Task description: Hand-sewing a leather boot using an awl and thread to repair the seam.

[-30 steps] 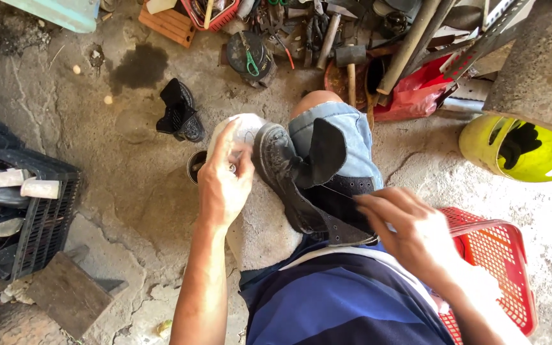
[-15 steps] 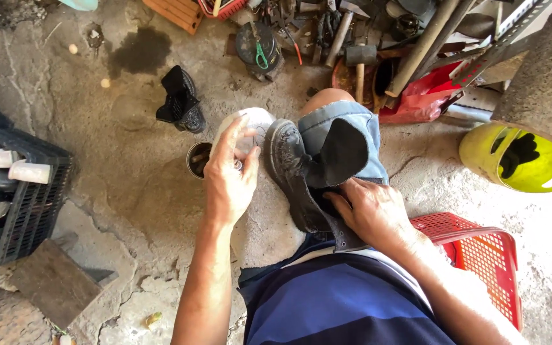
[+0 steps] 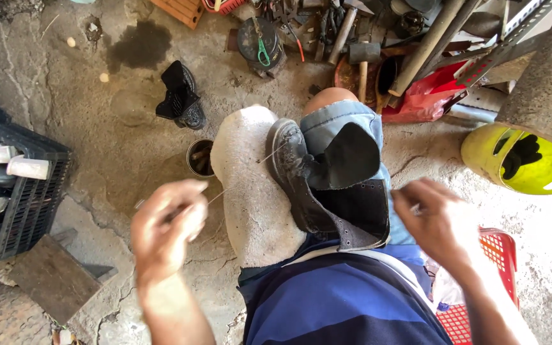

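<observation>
My left hand [image 3: 167, 220] is nearest, drawn out to the side and closed in a pinch on a thin thread [image 3: 244, 176]; I also seem to grip a slim needle or awl there, though the blur keeps me from being sure. The thread runs taut from my fingers up to the sole edge of the dark boot [image 3: 317, 179], which suggests I hold my hand out wide to keep the line tight. My right hand [image 3: 436, 220] is on the other side, fingers curled and loosely closed near the boot's open top; it is blurred, and I cannot tell whether it holds a thread end.

The boot lies across my lap, sole toward my left, tongue flopped open, resting on my thigh in cut-off denim shorts [image 3: 346, 124]. A pale thick cloth [image 3: 247, 191] covers my left leg beside it, probably to pad the leg.

Just beyond the cloth a small round tin [image 3: 199, 158] stands on the concrete floor [image 3: 97, 128], within easy reach. Farther out is the second black boot [image 3: 180, 99], tipped over. A black crate [image 3: 30, 198] sits to my left, a red basket [image 3: 499, 255] by my right hip, a yellow container [image 3: 512, 160] farther right, and tools, with a hammer [image 3: 362, 57], lie at the far edge.
</observation>
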